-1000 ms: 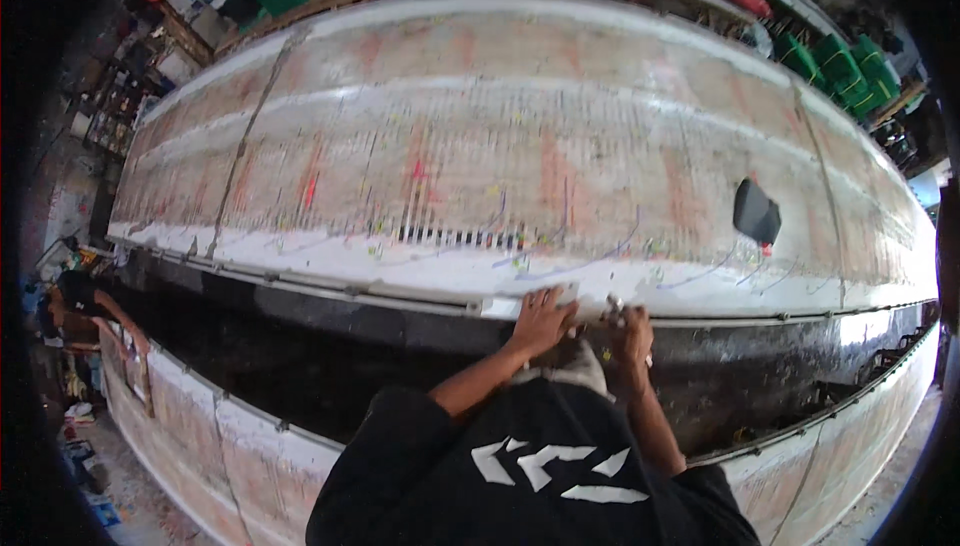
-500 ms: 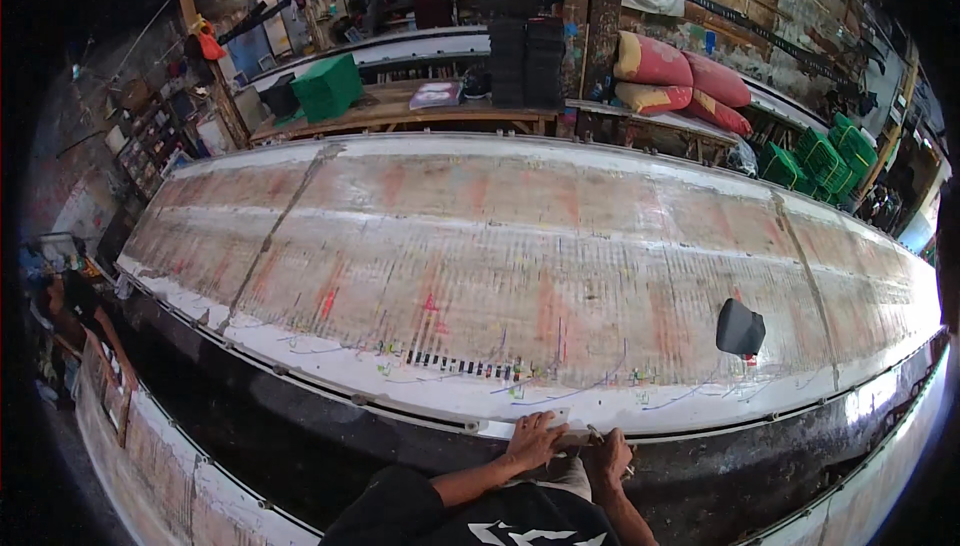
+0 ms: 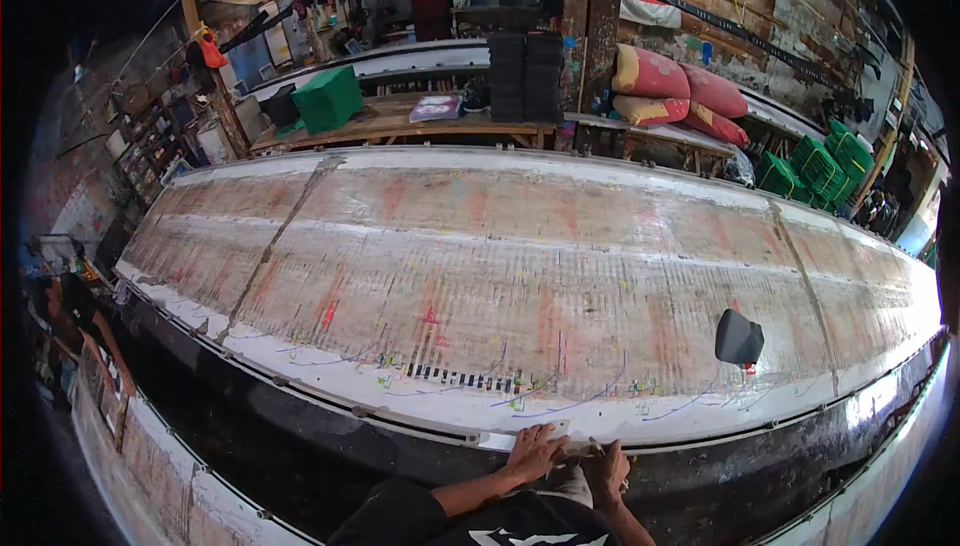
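Observation:
At the near edge of the long printing table [image 3: 600, 426], my left hand [image 3: 533, 452] presses its bent fingers around a small pale plate [image 3: 560, 427]. The plate overlaps the rail and is partly covered by the fingers. Just right of it, my right hand [image 3: 607, 470] is closed beside the rail, thumb side up. Something thin and short shows at its fingers, too small to name. A dark, angular flat piece [image 3: 739, 337] lies on the table to the right.
Along the near edge runs a metal rail [image 3: 380, 414] with small stops. A second table [image 3: 150, 436] lies at lower left. At the back are a green stack [image 3: 328, 100], black stacks [image 3: 525, 76], red sacks [image 3: 650, 76] and green bundles [image 3: 820, 166]. Another person [image 3: 85, 311] is at far left.
The view has tilted a little, so the table's far edge sits lower. My right hand has turned slightly at the rail. My left hand stays on the plate.

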`<state>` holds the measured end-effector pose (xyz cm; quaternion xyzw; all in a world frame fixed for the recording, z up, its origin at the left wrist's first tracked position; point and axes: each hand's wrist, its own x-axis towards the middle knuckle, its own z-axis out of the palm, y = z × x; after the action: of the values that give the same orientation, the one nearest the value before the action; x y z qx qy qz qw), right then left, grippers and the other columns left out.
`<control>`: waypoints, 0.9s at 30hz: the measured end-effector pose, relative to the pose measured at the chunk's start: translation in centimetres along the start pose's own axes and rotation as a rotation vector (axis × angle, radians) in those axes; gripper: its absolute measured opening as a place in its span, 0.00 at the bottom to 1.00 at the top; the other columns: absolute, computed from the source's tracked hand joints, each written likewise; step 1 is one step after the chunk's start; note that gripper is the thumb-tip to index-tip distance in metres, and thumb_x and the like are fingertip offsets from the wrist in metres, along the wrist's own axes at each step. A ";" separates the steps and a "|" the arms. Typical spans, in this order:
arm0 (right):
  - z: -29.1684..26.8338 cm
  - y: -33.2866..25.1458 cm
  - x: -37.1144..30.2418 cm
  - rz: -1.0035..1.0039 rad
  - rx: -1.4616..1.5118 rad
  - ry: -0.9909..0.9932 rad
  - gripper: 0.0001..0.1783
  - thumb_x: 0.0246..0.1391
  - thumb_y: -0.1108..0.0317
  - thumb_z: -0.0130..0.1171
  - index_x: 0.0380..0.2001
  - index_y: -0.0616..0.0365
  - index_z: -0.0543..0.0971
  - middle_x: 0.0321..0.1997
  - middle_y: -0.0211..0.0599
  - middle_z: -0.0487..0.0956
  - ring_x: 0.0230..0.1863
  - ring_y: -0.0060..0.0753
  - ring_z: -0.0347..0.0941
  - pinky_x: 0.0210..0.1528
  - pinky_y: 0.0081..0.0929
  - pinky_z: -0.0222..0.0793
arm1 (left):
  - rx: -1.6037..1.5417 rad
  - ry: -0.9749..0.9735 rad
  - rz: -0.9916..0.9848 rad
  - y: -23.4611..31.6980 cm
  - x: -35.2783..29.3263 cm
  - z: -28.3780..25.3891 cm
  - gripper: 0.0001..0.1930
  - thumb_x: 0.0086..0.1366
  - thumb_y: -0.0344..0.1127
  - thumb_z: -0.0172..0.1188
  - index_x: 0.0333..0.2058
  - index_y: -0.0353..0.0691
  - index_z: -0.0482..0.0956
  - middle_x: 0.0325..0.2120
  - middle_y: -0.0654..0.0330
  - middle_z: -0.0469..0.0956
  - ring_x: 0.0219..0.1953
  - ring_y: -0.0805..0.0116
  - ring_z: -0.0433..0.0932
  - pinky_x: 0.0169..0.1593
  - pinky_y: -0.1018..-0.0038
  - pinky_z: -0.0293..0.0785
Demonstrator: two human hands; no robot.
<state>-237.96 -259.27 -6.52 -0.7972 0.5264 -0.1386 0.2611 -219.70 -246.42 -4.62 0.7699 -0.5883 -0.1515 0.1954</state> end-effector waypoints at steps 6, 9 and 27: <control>-4.0 0.9 3.6 -0.039 0.283 -0.138 0.17 0.58 0.60 0.64 0.39 0.68 0.82 0.29 0.54 0.84 0.32 0.47 0.83 0.33 0.44 0.72 | -0.033 -0.086 -0.033 -0.2 1.1 -0.1 0.25 0.72 0.52 0.49 0.65 0.58 0.73 0.67 0.44 0.63 0.68 0.40 0.59 0.68 0.43 0.54; -6.2 1.8 2.2 0.098 0.683 -0.190 0.23 0.68 0.54 0.55 0.28 0.64 0.78 0.20 0.26 0.71 0.24 0.22 0.65 0.26 0.30 0.62 | -0.016 -0.034 -0.069 -0.4 2.0 -0.5 0.24 0.71 0.52 0.54 0.64 0.58 0.75 0.67 0.45 0.63 0.68 0.39 0.60 0.68 0.42 0.55; -6.1 4.4 9.8 -0.075 -0.216 -0.777 0.29 0.68 0.43 0.51 0.41 0.60 0.85 0.30 0.51 0.83 0.33 0.54 0.78 0.43 0.46 0.72 | 0.060 0.084 0.042 -0.5 1.8 0.2 0.26 0.72 0.63 0.53 0.59 0.57 0.79 0.57 0.54 0.68 0.61 0.51 0.65 0.60 0.50 0.59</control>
<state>-240.38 -271.19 -4.48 -0.8318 0.3706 0.2197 0.3501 -218.91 -248.02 -5.02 0.7684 -0.6000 -0.0970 0.2001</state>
